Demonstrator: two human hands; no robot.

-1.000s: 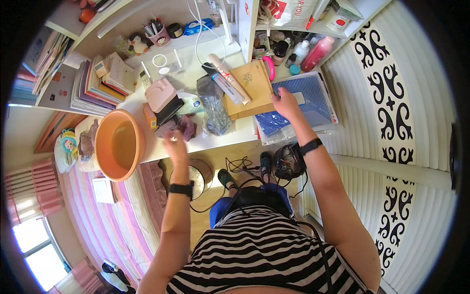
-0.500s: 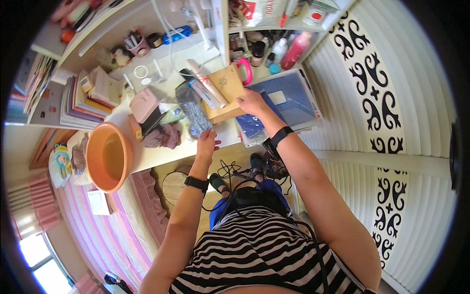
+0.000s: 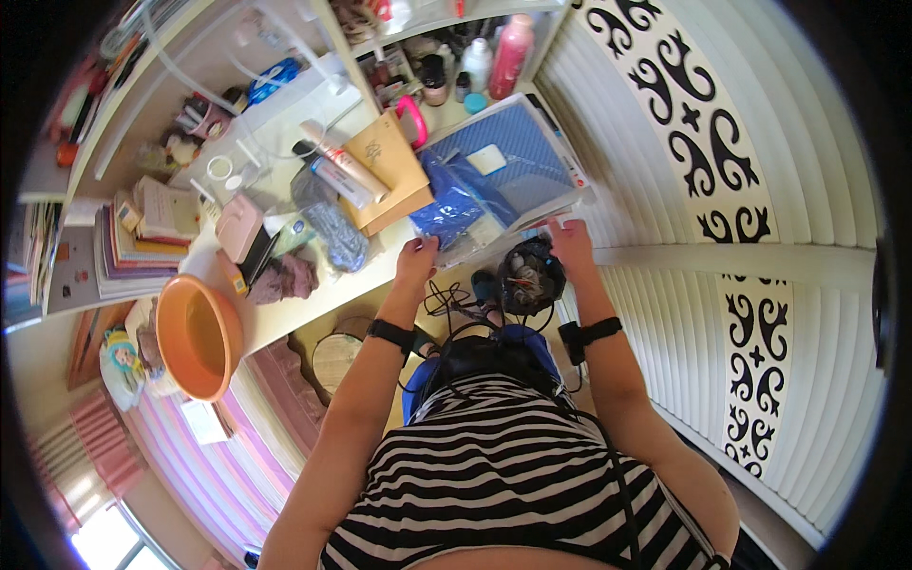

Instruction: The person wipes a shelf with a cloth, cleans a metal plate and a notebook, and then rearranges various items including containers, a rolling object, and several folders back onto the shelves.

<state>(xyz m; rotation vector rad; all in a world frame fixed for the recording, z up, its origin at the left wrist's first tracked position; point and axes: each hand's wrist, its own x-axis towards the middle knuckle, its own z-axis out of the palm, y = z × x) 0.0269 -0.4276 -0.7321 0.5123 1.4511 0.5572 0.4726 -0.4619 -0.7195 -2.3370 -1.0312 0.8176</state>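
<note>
Flanking one blue packet [image 3: 445,204], the left hand [image 3: 416,259] and right hand [image 3: 572,243] show two half-curled grips, their hold impossible to tell.

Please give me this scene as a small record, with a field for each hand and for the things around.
Left hand: at the front edge of the white desk, beside a blue plastic packet; contact unclear
Right hand: near the front right corner of a blue patterned folder; grip unclear
Desk middle: brown envelope, slim packages lying on it
Far left: orange basin
Between hands, below desk level: black bag
</note>
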